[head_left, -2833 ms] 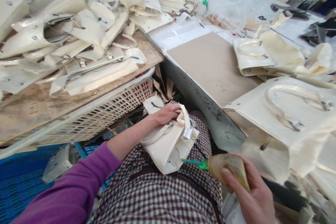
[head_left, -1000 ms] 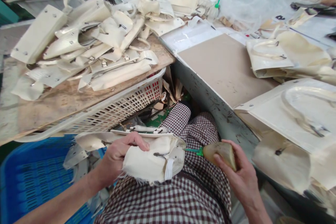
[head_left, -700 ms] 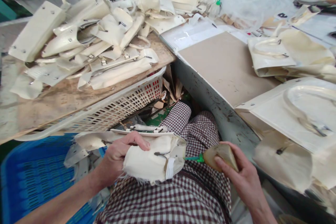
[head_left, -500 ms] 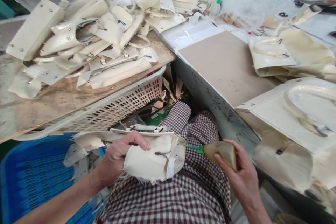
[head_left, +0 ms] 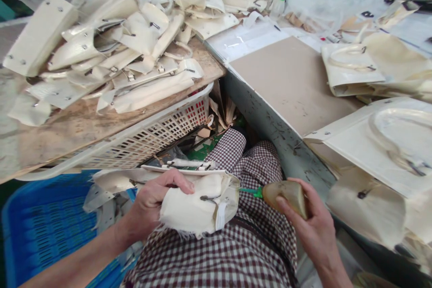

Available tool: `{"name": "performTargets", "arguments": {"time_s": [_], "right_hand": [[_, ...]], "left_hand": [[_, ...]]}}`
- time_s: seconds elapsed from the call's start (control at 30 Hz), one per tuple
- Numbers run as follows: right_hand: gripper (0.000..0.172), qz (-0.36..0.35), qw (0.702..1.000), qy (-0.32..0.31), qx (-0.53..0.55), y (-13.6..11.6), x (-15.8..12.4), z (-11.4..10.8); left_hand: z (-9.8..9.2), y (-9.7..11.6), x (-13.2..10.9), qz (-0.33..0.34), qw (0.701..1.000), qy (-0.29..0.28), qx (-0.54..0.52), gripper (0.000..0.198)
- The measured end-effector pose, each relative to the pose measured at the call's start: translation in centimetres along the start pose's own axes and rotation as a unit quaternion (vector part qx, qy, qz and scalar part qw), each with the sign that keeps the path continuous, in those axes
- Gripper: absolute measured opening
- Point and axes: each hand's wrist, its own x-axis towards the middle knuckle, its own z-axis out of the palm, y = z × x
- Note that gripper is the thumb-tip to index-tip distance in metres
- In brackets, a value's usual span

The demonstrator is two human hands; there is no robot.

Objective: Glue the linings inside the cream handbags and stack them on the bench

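Observation:
My left hand [head_left: 157,200] grips a cream bag piece [head_left: 189,213] over my lap, thumb on top and fingers hidden beneath. The piece has a frayed lower edge, a short zipper [head_left: 209,199] and a small white tab [head_left: 221,216]. In my right hand [head_left: 312,220] is a squeeze bottle [head_left: 286,195] of brownish, see-through material, lying on its side. Its thin green nozzle [head_left: 251,191] points left, and the tip is at the right edge of the bag piece; whether it touches I cannot tell.
Many cream bag parts [head_left: 135,40] are heaped on the wooden table [head_left: 43,144] at left. Below it are a white basket [head_left: 145,141] and a blue basket [head_left: 40,234]. At right, cream bags [head_left: 378,135] with handles lie near a brown board [head_left: 290,81]. Another green-tipped bottle [head_left: 278,4] stands farther back.
Both hands keep almost the same pose, with the bag piece and bottle barely moved. The camera view has shifted slightly.

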Motion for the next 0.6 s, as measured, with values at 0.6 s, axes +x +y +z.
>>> {"name": "performTargets", "arguments": {"time_s": [0.6], "right_hand": [[0.058, 0.155, 0.974, 0.086, 0.143, 0.4, -0.8, -0.3]], "left_hand": [[-0.4, -0.3, 2.2, 0.015, 0.995, 0.086, 0.045, 0.013]]}}
